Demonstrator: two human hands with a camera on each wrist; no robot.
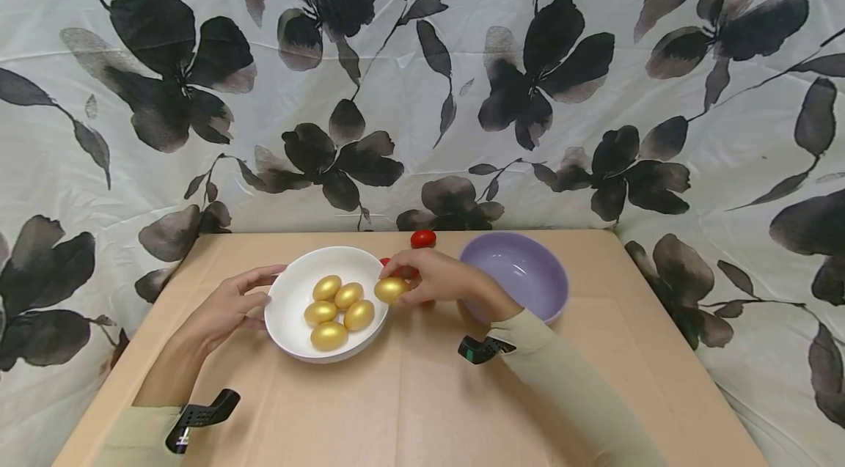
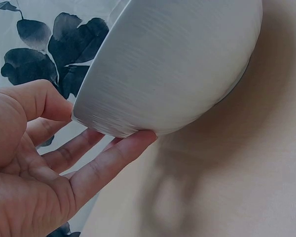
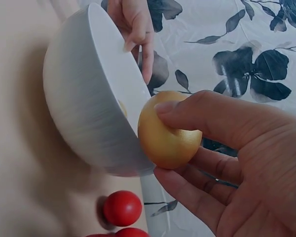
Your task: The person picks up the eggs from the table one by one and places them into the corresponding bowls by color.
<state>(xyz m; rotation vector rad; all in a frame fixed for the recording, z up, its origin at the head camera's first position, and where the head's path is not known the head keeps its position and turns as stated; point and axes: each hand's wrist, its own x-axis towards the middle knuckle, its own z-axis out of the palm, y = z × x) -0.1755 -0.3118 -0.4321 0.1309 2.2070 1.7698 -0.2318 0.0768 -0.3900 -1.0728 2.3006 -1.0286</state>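
Observation:
A white bowl (image 1: 282, 335) at centre left has several gold eggs (image 1: 328, 336) in it. At its left side my left hand (image 1: 227, 309) holds the bowl by the rim. The left wrist view shows the thumb at the rim and the other fingers against the outer wall. Over the bowl's right edge, my right hand (image 1: 432, 275) pinches another gold egg (image 3: 170, 131) between thumb and fingers. Red eggs (image 3: 123, 208) lie beside the bowl, partly hidden behind the right hand in the head view.
A purple bowl (image 1: 521, 269) stands to the right, partly covered by the right forearm. One red egg (image 1: 423, 238) lies near the far edge of the light wooden table (image 1: 343, 416). A floral cloth (image 1: 422, 108) hangs behind the table.

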